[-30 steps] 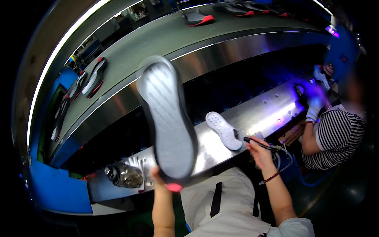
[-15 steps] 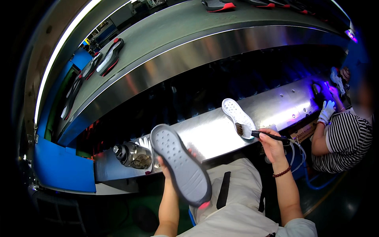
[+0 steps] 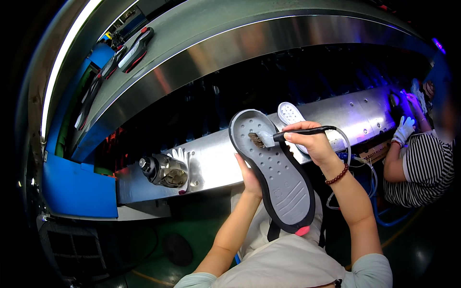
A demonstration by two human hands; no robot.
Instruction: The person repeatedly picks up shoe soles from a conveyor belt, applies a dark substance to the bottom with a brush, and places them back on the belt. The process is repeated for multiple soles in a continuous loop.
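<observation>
A large grey shoe sole (image 3: 283,185) with a black rim and a pink heel tip is tilted up in front of me. My left hand (image 3: 251,176) is closed on its left edge, most of the fingers hidden behind it. With my right hand (image 3: 309,143) I grip the black handle of a brush (image 3: 269,139) fed by a clear hose. Its brown bristles touch the sole's dimpled upper part. Behind the sole, a white shoe sole (image 3: 288,113) lies on the metal bench, partly covered by my right hand.
On the metal bench (image 3: 211,161) at left lie a dark-capped clear bottle (image 3: 165,172) and a white glove (image 3: 180,156). Several soles (image 3: 136,50) sit on the green conveyor (image 3: 201,31) beyond. At right, a person in a striped shirt (image 3: 422,163) works under violet light.
The grey sole has moved right and up, in front of the white sole. My right hand has brought the brush from the white sole onto the grey one.
</observation>
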